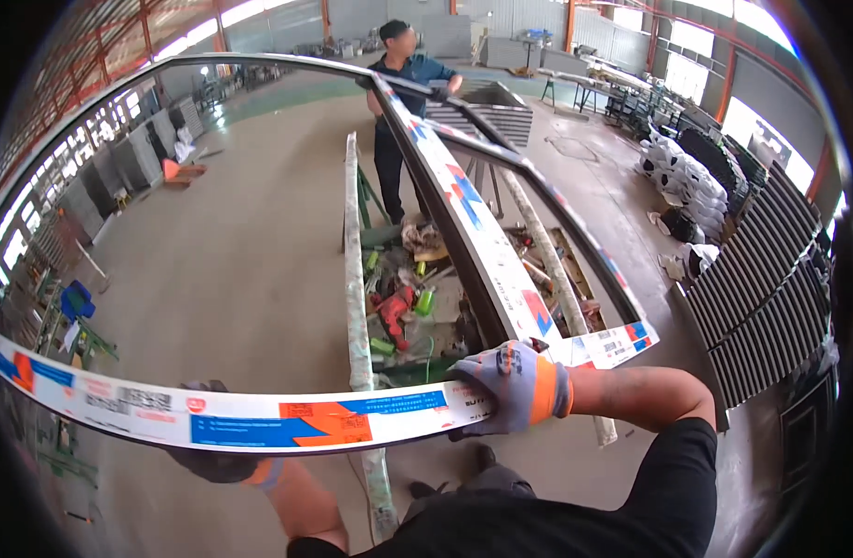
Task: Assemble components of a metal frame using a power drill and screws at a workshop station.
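A large window frame point(259, 423), dark with white, blue and orange printed protective film, spans the view in front of me. My right hand point(515, 386), in a grey and orange glove, grips its near bar close to where the lengthwise middle bar point(473, 219) joins. Further left, my left hand point(217, 463) is wrapped round the same near bar; the bar hides part of it. Across from me a person point(400, 112) in dark clothes has gloved hands at the frame's far side. Two long supports, a left rail point(356, 270) and a right rail point(547, 246), run beneath the frame.
Between the rails lie a red power tool point(396, 314), green bottles and other loose items. Stacked dark profiles point(756, 307) stand at the right, with white bags point(682, 177) behind them. Panels point(129, 163) lean along the left side, near an orange object point(182, 173) on the floor.
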`<control>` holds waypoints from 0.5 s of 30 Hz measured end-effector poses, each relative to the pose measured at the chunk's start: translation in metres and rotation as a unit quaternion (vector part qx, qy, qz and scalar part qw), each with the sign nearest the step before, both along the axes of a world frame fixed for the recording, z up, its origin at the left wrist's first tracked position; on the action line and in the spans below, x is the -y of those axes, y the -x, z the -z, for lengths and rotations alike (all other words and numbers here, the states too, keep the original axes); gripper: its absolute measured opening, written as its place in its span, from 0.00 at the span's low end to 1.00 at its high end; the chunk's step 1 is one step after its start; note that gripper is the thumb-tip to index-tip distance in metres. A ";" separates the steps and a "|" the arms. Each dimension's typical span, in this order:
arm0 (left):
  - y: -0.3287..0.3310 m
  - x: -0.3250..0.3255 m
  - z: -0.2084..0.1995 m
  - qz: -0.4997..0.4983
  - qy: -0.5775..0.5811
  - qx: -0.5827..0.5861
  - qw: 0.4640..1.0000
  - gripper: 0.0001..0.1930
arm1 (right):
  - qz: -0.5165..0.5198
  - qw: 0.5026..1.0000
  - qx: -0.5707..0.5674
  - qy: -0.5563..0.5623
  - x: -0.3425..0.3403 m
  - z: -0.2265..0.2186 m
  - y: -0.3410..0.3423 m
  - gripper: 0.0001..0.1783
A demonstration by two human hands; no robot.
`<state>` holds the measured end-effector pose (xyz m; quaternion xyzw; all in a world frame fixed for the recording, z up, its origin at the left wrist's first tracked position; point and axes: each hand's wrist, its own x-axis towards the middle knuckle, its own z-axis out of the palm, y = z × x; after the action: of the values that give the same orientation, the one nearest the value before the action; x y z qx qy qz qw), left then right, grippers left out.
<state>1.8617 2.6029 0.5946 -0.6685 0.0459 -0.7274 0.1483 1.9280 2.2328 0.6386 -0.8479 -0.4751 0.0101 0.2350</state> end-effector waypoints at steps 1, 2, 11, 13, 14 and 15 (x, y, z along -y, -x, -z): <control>-0.001 -0.004 -0.018 0.065 -0.060 0.001 0.996 0.25 | 0.002 1.000 -0.002 -0.021 0.006 -0.009 -0.004 0.33; 0.005 0.032 -0.033 0.068 -0.064 0.000 0.996 0.25 | -0.003 0.999 0.012 -0.043 0.014 -0.015 -0.010 0.33; -0.084 -0.092 -0.245 0.226 -0.013 -0.048 0.973 0.25 | -0.061 0.965 0.096 -0.236 0.066 -0.135 -0.009 0.29; -0.131 -0.090 -0.293 0.215 0.014 -0.115 0.970 0.25 | -0.050 0.958 0.161 -0.232 0.093 -0.145 -0.017 0.24; -0.132 -0.092 -0.294 0.209 0.028 -0.147 0.966 0.25 | -0.024 0.942 0.233 -0.240 0.108 -0.149 -0.023 0.20; -0.124 0.020 -0.256 0.227 0.040 -0.180 0.956 0.25 | 0.025 0.920 0.309 -0.239 0.134 -0.155 -0.027 0.18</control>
<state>1.9852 2.5829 0.8501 -0.7655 0.1934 -0.6109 -0.0580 1.9550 2.0983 0.7939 -0.7391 -0.4913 -0.3719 0.2722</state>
